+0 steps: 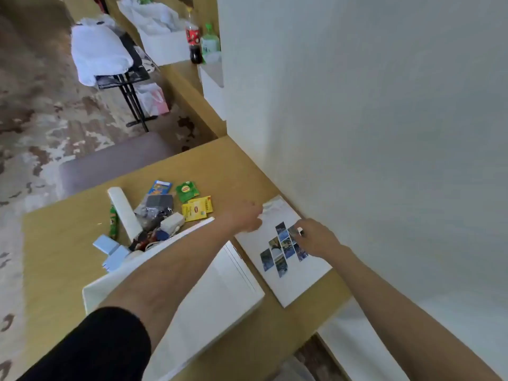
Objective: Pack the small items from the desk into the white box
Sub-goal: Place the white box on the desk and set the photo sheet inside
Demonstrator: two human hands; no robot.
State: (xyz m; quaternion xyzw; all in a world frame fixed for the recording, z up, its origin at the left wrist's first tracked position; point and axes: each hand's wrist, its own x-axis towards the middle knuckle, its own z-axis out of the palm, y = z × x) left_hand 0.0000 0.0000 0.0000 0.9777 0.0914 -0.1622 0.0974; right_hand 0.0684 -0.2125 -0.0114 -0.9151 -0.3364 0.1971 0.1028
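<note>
Small items lie in a heap on the wooden desk (63,270): a green tea sachet (187,191), yellow tea sachets (197,209), a blue packet (159,187), a dark pouch (158,204), a white charger (171,222), a white roll (123,213) and light blue boxes (105,244). The white box (225,292) sits near the desk's front, partly under my left forearm. To its right lies a flat white panel printed with photo tiles (299,279), against the wall. My left hand (246,220) grips its far left edge. My right hand (316,240) pinches its right side.
A white wall (384,133) runs along the desk's right side. A grey stool (110,163) stands beyond the desk's far edge. Further back are a black rack with white cloth (99,53), another white box (162,45) and two bottles (192,39).
</note>
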